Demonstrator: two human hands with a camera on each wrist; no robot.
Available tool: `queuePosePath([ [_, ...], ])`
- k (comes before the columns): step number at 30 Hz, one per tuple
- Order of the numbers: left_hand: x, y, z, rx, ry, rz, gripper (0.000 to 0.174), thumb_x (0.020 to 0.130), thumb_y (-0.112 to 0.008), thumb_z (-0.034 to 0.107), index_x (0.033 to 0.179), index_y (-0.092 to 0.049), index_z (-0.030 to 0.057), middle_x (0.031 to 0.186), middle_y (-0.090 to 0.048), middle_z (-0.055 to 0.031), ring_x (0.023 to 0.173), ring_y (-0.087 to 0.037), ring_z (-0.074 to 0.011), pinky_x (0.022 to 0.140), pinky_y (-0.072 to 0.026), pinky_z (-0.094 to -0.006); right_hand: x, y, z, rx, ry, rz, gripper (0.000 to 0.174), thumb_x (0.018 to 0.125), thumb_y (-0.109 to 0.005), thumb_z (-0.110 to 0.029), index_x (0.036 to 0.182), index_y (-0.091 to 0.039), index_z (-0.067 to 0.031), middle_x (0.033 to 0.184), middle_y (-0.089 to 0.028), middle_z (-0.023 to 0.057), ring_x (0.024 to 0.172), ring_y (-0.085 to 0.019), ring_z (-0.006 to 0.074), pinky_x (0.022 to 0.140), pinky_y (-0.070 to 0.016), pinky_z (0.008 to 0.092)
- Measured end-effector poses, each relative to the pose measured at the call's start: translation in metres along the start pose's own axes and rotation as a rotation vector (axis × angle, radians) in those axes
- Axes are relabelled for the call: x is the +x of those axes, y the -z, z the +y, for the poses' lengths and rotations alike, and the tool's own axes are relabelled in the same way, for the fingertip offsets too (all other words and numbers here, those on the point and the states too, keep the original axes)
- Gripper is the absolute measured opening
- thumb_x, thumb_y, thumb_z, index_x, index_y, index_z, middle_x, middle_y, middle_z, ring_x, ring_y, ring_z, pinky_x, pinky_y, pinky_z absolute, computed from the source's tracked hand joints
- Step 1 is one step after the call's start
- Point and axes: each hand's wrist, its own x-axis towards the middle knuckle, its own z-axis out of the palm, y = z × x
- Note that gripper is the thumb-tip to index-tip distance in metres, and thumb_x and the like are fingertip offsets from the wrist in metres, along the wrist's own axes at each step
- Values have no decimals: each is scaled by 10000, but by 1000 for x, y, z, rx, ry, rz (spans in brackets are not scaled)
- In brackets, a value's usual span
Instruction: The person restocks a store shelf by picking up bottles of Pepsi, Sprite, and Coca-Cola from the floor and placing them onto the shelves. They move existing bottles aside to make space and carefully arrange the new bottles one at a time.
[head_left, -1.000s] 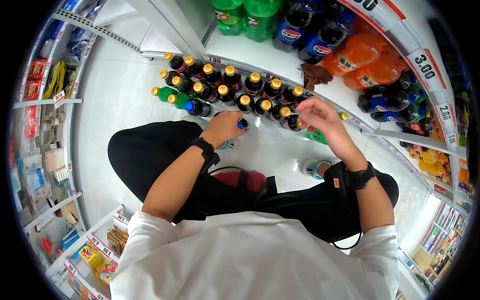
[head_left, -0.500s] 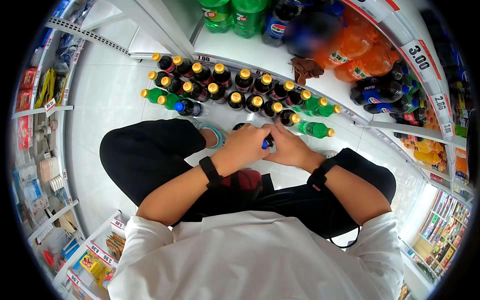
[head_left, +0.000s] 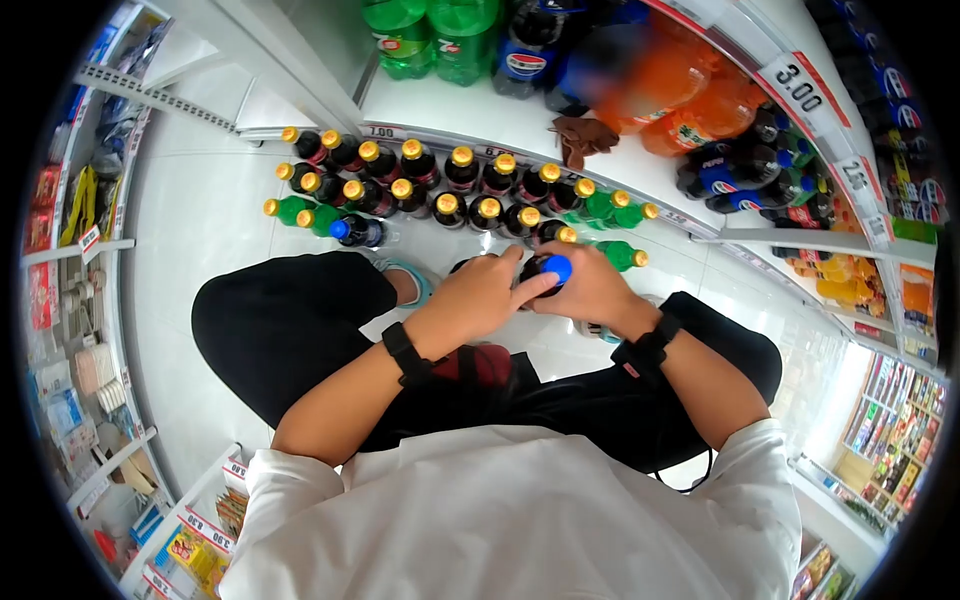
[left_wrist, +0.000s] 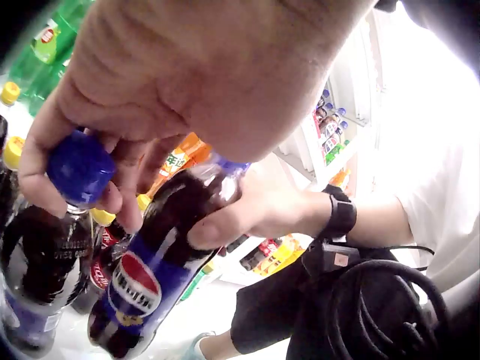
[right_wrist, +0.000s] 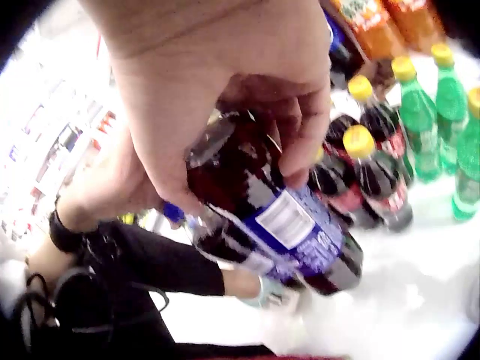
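In the left wrist view my left hand (left_wrist: 195,82) has its fingers curled round the blue cap (left_wrist: 81,169) of an upright dark bottle. My right hand (right_wrist: 217,82) grips a Pepsi bottle (right_wrist: 259,187) round its upper part; that bottle is tilted, its blue-and-white label (left_wrist: 135,285) showing in the left wrist view. From the head view, my left hand (head_left: 475,300) and right hand (head_left: 595,290) are close together, the left thumb by the right bottle's blue cap (head_left: 557,268). The left hand mostly hides its own bottle there.
Yellow-capped dark bottles (head_left: 461,172) stand in rows on the floor, with green bottles (head_left: 622,256) at both ends and a blue-capped bottle (head_left: 358,231) at the left. Beyond them a white shelf (head_left: 400,100) holds large bottles and a brown cloth (head_left: 583,138).
My right hand has come down from its raised, empty position and now grips a bottle beside my left hand. The right bottle's blue cap has turned upward. The head view has shifted slightly.
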Motion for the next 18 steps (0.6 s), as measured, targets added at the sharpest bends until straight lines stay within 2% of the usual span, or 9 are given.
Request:
queuePosePath([
  [1,0,-2,-2,-10,-30,23,549,976,-484,460,1183,-541,-45,915,-646,-307,926,-613,-475,819,-477,-494,-5,9,-2,33,9,64,447,614,-809,-295,940,-668,-25,872,-688,169,820,-674,334,745,-544,402],
  [3,-1,0,5,-9,-3,15,534,983,-475,447,1184,-540,-44,920,-645,-306,934,-610,-475,822,-474,-498,-22,38,-21,93,0,173,481,621,-835,-288,971,-669,-3,894,-693,172,831,-680,311,775,-541,357],
  [6,2,-2,11,23,-23,45,499,993,-462,422,1179,-545,-33,927,-644,-305,928,-607,-477,802,-471,-513,-53,82,-37,236,-44,297,521,639,-858,-186,1066,-622,-2,904,-677,91,825,-652,151,789,-511,280],
  [7,2,-2,15,60,-26,40,488,996,-458,414,1180,-544,-29,919,-645,-304,920,-607,-480,793,-471,-519,-65,97,-43,211,47,406,616,631,-862,-133,1157,-565,-14,941,-642,57,864,-610,113,803,-497,266],
  [8,2,-2,19,97,-33,36,477,999,-453,406,1181,-544,-25,911,-646,-303,912,-607,-482,784,-471,-524,-79,115,-57,398,-47,430,668,620,-869,-118,1187,-529,-26,960,-629,54,898,-605,114,820,-494,273],
  [9,5,-6,16,105,-103,80,548,989,-442,476,1026,-564,-57,867,-645,-306,853,-629,-471,751,-496,-520,-91,132,-62,376,-8,528,672,615,-867,-94,1188,-522,-28,981,-635,63,921,-611,121,827,-498,277],
  [12,10,-6,19,53,-100,29,523,996,-429,461,1010,-558,-45,866,-638,-313,859,-616,-480,757,-485,-536,-123,182,-87,456,156,790,652,653,-836,-93,1220,-523,-16,1070,-652,97,986,-634,162,887,-499,299],
  [15,12,-2,25,-24,-130,46,508,1008,-405,449,994,-569,-31,874,-629,-323,874,-600,-498,758,-471,-544,-146,231,-111,498,387,951,620,781,-729,-239,1300,-511,21,1151,-644,123,1046,-634,204,975,-462,340],
  [18,12,5,32,-65,-162,61,508,1013,-392,440,1014,-581,-32,896,-622,-332,897,-587,-508,768,-463,-538,-154,282,-131,609,558,1127,512,927,-581,-349,1284,-526,13,1176,-637,140,1084,-625,263,1021,-441,384],
])
